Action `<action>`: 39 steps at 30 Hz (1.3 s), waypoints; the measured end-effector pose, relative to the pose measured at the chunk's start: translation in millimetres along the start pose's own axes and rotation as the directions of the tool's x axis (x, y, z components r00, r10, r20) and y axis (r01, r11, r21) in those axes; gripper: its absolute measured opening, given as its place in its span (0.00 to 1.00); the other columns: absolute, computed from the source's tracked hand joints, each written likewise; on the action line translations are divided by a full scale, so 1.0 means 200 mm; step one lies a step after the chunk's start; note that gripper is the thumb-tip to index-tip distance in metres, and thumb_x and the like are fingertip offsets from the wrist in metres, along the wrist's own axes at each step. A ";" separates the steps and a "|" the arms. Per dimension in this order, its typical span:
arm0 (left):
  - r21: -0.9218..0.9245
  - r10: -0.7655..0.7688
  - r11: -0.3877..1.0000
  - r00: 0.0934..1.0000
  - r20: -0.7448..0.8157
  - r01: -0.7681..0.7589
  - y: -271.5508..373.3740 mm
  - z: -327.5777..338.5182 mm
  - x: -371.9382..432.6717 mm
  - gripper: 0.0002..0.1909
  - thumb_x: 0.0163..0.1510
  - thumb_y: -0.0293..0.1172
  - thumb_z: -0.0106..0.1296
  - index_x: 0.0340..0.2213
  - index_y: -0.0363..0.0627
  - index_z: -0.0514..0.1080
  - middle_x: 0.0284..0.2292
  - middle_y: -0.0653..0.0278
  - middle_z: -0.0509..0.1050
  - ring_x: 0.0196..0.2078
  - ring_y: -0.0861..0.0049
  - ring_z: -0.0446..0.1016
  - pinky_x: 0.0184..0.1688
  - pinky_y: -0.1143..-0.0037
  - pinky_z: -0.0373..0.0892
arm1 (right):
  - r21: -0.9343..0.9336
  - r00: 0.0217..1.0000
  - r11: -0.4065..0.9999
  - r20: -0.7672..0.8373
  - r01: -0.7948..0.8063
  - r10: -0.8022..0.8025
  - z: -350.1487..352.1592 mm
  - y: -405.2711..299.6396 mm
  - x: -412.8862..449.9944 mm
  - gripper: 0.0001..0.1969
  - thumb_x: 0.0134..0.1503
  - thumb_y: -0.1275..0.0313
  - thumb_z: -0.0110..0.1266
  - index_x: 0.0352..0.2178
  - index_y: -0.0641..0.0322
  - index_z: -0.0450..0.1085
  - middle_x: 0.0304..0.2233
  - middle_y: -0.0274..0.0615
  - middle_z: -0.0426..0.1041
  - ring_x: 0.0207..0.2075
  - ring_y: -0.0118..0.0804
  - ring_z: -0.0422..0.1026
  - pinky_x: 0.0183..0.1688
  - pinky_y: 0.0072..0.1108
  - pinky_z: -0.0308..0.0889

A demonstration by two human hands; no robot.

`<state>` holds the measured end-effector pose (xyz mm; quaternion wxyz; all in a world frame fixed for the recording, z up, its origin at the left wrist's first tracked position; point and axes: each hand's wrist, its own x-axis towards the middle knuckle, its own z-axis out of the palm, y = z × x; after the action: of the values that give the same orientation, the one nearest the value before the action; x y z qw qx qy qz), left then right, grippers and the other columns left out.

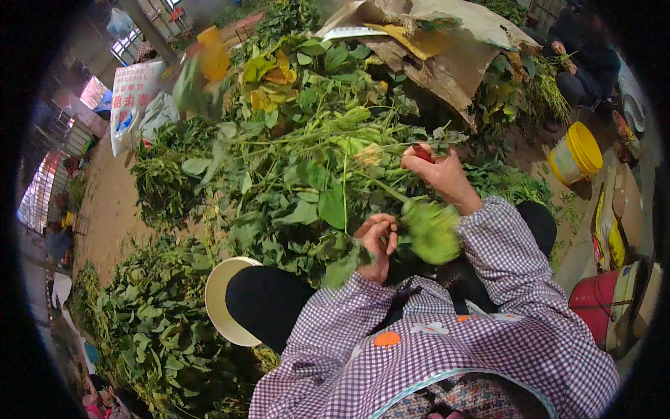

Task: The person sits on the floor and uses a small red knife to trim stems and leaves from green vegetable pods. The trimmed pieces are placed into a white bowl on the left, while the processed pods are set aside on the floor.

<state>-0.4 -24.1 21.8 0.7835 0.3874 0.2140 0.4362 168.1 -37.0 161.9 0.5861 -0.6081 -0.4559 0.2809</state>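
A pile of leafy bean plants [303, 178] with green pods spreads in front of me. My right hand [442, 175] is closed at the end of a bundle of green stems [314, 139], with something red at its fingers. Below it is a blurred light-green leaf [432, 230]. Lower and to the left, my left hand [378, 241] has curled fingers; whether anything is pinched in them is unclear. A thin pale stem [345, 183] reaches down close to those fingers, and a blurred leaf [340, 267] lies beside that wrist.
A cream bucket [214, 309] stands by my left knee. More leafy plants [152, 324] are heaped at left. Sacking [450, 57] drapes the far pile. At right are a yellow-rimmed bucket [576, 152] and a red container [591, 298]. Another person's hands [565, 57] show at upper right.
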 end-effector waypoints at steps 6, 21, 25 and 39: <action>0.081 -0.402 0.914 0.867 0.295 0.396 0.19 0.27 -0.17 0.09 0.53 0.33 0.47 0.32 0.39 0.69 0.18 0.72 0.63 0.17 0.89 0.58 0.16 0.86 0.51 | -0.033 0.999 0.999 -0.038 -0.028 0.027 0.04 0.21 -0.01 0.11 0.45 0.69 0.60 0.28 0.64 0.70 0.28 0.35 0.73 0.29 0.25 0.70 0.35 0.20 0.65; 0.062 -0.035 0.996 0.951 -0.307 0.057 0.43 0.19 0.04 0.12 0.51 0.25 0.48 0.39 0.38 0.66 0.16 0.78 0.60 0.14 0.94 0.52 0.13 0.88 0.47 | 0.295 0.869 0.844 0.363 -0.449 0.336 -0.08 0.33 -0.04 0.13 0.51 0.64 0.56 0.33 0.60 0.67 0.23 0.26 0.67 0.20 0.18 0.61 0.24 0.12 0.55; 0.236 0.203 0.966 0.884 -0.421 -0.109 0.55 0.12 0.03 0.08 0.52 0.27 0.48 0.34 0.39 0.70 0.13 0.78 0.56 0.12 0.92 0.49 0.12 0.85 0.45 | 0.136 0.828 0.862 0.384 -0.488 0.408 -0.06 0.30 0.00 0.10 0.49 0.67 0.57 0.31 0.60 0.70 0.21 0.25 0.67 0.18 0.16 0.58 0.19 0.12 0.50; -0.010 -0.284 0.955 0.899 -0.335 0.297 0.32 0.11 0.08 0.09 0.52 0.37 0.53 0.24 0.50 0.64 0.13 0.78 0.56 0.11 0.91 0.50 0.11 0.85 0.44 | -0.182 0.796 0.854 0.308 -0.488 0.520 -0.11 0.26 0.02 0.21 0.46 0.68 0.60 0.43 0.61 0.68 0.34 0.37 0.74 0.33 0.27 0.70 0.34 0.16 0.63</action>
<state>-10.2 -0.1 86.2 0.7842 0.2879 0.4074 0.3690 201.2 -37.9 115.7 0.3713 -0.6749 -0.3859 0.5076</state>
